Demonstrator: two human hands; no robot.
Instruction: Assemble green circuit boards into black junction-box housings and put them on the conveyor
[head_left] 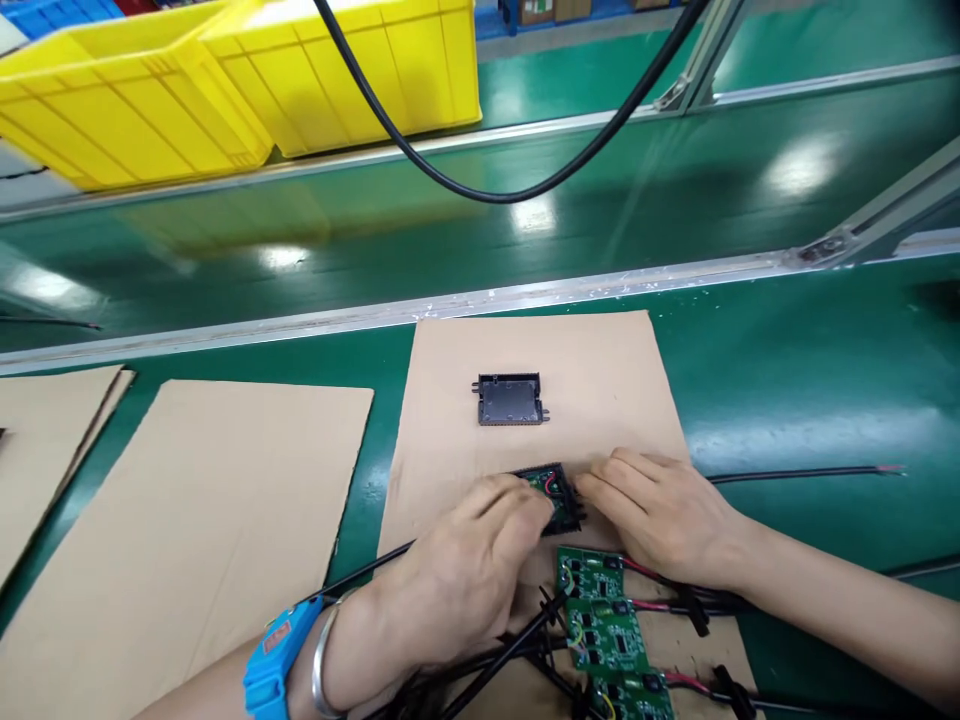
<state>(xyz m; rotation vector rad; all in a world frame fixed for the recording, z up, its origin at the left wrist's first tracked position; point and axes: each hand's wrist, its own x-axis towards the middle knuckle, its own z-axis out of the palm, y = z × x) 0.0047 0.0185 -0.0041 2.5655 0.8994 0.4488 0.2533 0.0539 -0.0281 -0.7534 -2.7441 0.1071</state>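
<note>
On a brown cardboard sheet (600, 360) both my hands press on a small black plastic housing (559, 497) with a green circuit board and a red wire inside. My left hand (465, 570) covers its left side with curled fingers. My right hand (660, 510) grips its right edge with fingertips pressed together. A second black housing (511, 399), lying apart, sits farther back on the same sheet. Three green circuit boards (604, 630) with red and black wires lie in a row just in front of my hands. A blue wrist strap (274, 660) and a metal bangle are on my left wrist.
Two more cardboard sheets (187, 530) lie to the left on the green bench. A metal rail (525, 295) separates the bench from a green conveyor belt (525, 230). Yellow bins (247, 80) stand at the back left. A black cable (465, 185) hangs overhead; another black cable (810, 472) trails right.
</note>
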